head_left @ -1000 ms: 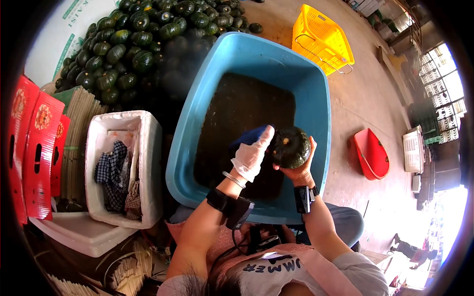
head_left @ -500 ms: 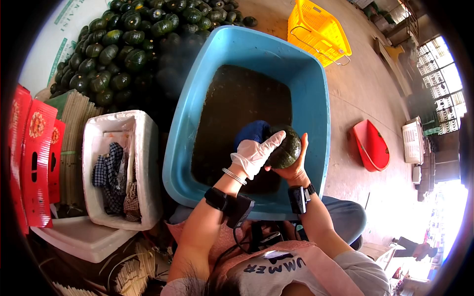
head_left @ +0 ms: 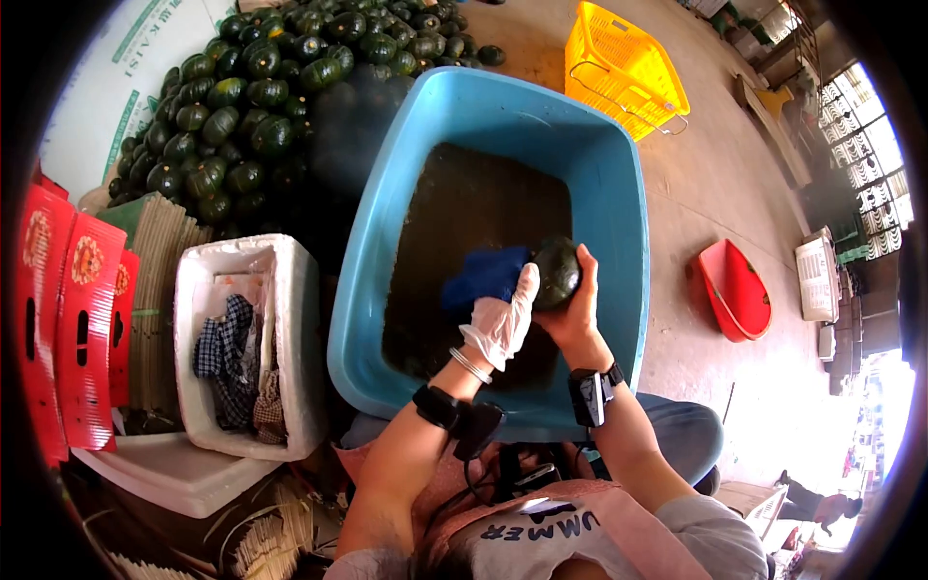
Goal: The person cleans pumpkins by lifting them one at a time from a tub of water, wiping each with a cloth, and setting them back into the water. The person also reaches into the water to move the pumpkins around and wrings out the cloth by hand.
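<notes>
We grip one dark green squash (head_left: 558,271) in bare right hand (head_left: 572,314), fingers curled round its right side, over dark water at near right of one blue tub (head_left: 619,193). Squash roundish, no clear long axis; stem direction unclear. Gloved left hand (head_left: 503,324) against squash's left, touching one blue cloth (head_left: 483,275); whether its fingers clutch cloth, we cannot tell.

Open dark water in blue tub (head_left: 619,208) ahead, squash pile (head_left: 261,106) crowding left, foam box (head_left: 295,329) beside
</notes>
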Action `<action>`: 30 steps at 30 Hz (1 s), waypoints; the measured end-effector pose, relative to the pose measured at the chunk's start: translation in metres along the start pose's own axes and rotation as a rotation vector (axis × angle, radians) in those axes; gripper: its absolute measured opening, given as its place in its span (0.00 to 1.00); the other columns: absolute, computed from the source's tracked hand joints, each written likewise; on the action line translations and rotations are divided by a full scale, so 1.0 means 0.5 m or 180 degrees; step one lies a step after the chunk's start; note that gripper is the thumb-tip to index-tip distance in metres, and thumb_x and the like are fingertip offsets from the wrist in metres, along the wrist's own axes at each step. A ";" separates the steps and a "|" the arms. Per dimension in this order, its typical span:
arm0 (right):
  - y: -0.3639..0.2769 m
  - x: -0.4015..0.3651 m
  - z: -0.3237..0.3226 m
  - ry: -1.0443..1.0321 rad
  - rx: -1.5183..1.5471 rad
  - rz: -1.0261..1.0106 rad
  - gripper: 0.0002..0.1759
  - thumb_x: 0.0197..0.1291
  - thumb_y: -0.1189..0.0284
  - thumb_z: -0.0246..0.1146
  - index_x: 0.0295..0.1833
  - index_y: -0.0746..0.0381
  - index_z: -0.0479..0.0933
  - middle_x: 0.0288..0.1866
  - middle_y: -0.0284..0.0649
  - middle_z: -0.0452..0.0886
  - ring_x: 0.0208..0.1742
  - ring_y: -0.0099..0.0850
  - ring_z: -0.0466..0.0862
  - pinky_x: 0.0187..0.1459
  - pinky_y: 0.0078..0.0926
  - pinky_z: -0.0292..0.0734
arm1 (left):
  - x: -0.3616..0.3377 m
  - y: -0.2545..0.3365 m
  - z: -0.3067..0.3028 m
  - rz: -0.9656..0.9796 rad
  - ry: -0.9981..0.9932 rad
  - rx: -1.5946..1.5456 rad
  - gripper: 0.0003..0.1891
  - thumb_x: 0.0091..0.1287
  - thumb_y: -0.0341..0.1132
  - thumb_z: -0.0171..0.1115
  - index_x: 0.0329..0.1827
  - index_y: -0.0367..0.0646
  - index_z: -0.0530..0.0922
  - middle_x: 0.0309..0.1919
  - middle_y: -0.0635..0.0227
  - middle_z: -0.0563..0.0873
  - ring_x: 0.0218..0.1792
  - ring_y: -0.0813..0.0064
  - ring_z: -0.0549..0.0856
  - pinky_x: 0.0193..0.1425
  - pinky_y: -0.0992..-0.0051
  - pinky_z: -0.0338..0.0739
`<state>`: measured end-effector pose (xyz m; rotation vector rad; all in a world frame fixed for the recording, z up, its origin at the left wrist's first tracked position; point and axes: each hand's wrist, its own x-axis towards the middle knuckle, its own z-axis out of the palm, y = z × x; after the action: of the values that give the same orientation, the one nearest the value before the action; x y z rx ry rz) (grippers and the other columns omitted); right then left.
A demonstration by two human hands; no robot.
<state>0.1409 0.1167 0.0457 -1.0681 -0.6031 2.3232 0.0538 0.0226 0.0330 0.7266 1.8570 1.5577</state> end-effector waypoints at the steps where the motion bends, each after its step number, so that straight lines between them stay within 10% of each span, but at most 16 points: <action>1: 0.000 0.005 0.010 0.0222 -0.0539 -0.0452 0.32 0.59 0.44 0.61 0.61 0.53 0.73 0.54 0.41 0.79 0.53 0.39 0.81 0.47 0.51 0.81 | 0.004 0.043 -0.020 -0.0779 -0.0276 0.0142 0.26 0.73 0.57 0.53 0.57 0.43 0.80 0.40 0.52 0.87 0.41 0.57 0.87 0.46 0.62 0.78; 2: -0.004 0.003 0.021 0.0528 -0.1198 -0.1021 0.35 0.55 0.50 0.69 0.64 0.54 0.68 0.57 0.47 0.77 0.55 0.43 0.79 0.54 0.50 0.78 | 0.005 0.078 -0.038 -0.1571 -0.0547 0.0274 0.26 0.74 0.57 0.52 0.58 0.44 0.80 0.39 0.49 0.87 0.39 0.55 0.87 0.46 0.60 0.79; 5: 0.003 0.112 -0.054 0.1124 -0.4620 -0.2206 0.46 0.43 0.52 0.77 0.65 0.56 0.66 0.58 0.56 0.72 0.58 0.56 0.76 0.59 0.45 0.74 | 0.016 -0.013 -0.022 -0.1057 -0.0409 0.0534 0.27 0.75 0.59 0.48 0.57 0.45 0.80 0.35 0.46 0.86 0.37 0.50 0.86 0.45 0.58 0.78; 11: 0.147 0.227 -0.301 0.0422 -0.6630 -0.0687 0.60 0.35 0.50 0.81 0.74 0.52 0.58 0.77 0.57 0.52 0.74 0.69 0.53 0.69 0.63 0.61 | 0.032 0.012 -0.053 -0.1367 -0.0441 0.0775 0.45 0.69 0.73 0.31 0.42 0.37 0.84 0.32 0.42 0.86 0.40 0.43 0.85 0.48 0.55 0.77; 13: 0.177 0.262 -0.360 -0.1012 -0.7456 -0.0204 0.67 0.34 0.46 0.80 0.78 0.57 0.53 0.76 0.56 0.59 0.76 0.62 0.53 0.73 0.63 0.50 | 0.031 0.036 -0.074 -0.1545 -0.0460 0.0757 0.51 0.66 0.76 0.29 0.37 0.30 0.84 0.31 0.42 0.86 0.40 0.46 0.86 0.48 0.56 0.78; 14: 0.175 0.296 -0.397 -0.2139 -0.6448 0.0128 0.69 0.33 0.45 0.80 0.78 0.62 0.52 0.74 0.57 0.62 0.74 0.55 0.63 0.73 0.49 0.58 | 0.032 0.043 -0.085 -0.1633 -0.0508 0.0723 0.54 0.65 0.77 0.29 0.36 0.27 0.84 0.30 0.42 0.86 0.39 0.47 0.87 0.47 0.57 0.78; 16: 0.152 0.219 -0.305 -0.1831 -0.5502 0.0466 0.69 0.31 0.45 0.81 0.76 0.67 0.54 0.71 0.58 0.68 0.70 0.50 0.71 0.70 0.38 0.65 | 0.036 0.033 -0.089 -0.1625 -0.0228 0.0533 0.54 0.64 0.78 0.30 0.35 0.27 0.84 0.27 0.46 0.85 0.35 0.49 0.87 0.44 0.60 0.78; 21: 0.056 0.139 -0.165 -0.1389 -0.6532 -0.0597 0.61 0.34 0.47 0.80 0.69 0.68 0.60 0.64 0.59 0.74 0.65 0.50 0.75 0.66 0.41 0.69 | 0.038 0.032 -0.110 -0.1382 -0.0579 0.0588 0.52 0.63 0.80 0.30 0.26 0.32 0.81 0.17 0.56 0.80 0.23 0.57 0.84 0.35 0.63 0.79; 22: 0.032 0.133 -0.149 -0.1372 -0.6289 -0.1075 0.57 0.36 0.48 0.79 0.67 0.67 0.62 0.61 0.59 0.75 0.64 0.50 0.76 0.65 0.41 0.71 | 0.029 0.073 -0.126 -0.1505 -0.0872 0.0865 0.51 0.70 0.72 0.24 0.38 0.30 0.84 0.35 0.41 0.86 0.47 0.45 0.85 0.54 0.55 0.76; 24: -0.006 0.112 -0.118 -0.0064 -0.5145 -0.0103 0.52 0.38 0.49 0.78 0.65 0.64 0.63 0.57 0.59 0.77 0.59 0.50 0.79 0.60 0.40 0.75 | 0.026 0.063 -0.130 -0.1193 -0.0968 0.1122 0.50 0.70 0.71 0.24 0.38 0.31 0.85 0.37 0.42 0.86 0.47 0.45 0.85 0.55 0.55 0.76; 28: -0.036 0.109 -0.159 -0.0081 -0.5857 -0.1245 0.53 0.37 0.49 0.79 0.64 0.65 0.63 0.55 0.60 0.77 0.57 0.53 0.79 0.58 0.42 0.76 | 0.029 0.027 -0.124 -0.0472 -0.0719 0.2105 0.39 0.75 0.62 0.32 0.40 0.39 0.86 0.36 0.49 0.88 0.45 0.48 0.87 0.52 0.51 0.76; 30: -0.028 0.106 -0.191 0.0382 -0.4268 -0.0032 0.53 0.35 0.49 0.79 0.64 0.64 0.63 0.55 0.59 0.77 0.56 0.54 0.79 0.60 0.42 0.75 | 0.020 0.058 -0.141 -0.0776 -0.1299 0.2802 0.21 0.75 0.49 0.47 0.49 0.47 0.86 0.50 0.59 0.88 0.54 0.49 0.85 0.58 0.47 0.73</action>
<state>0.1899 0.1770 -0.0327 -1.6386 -2.2158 1.6254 -0.0045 -0.0118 0.0698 1.0352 2.1588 0.3387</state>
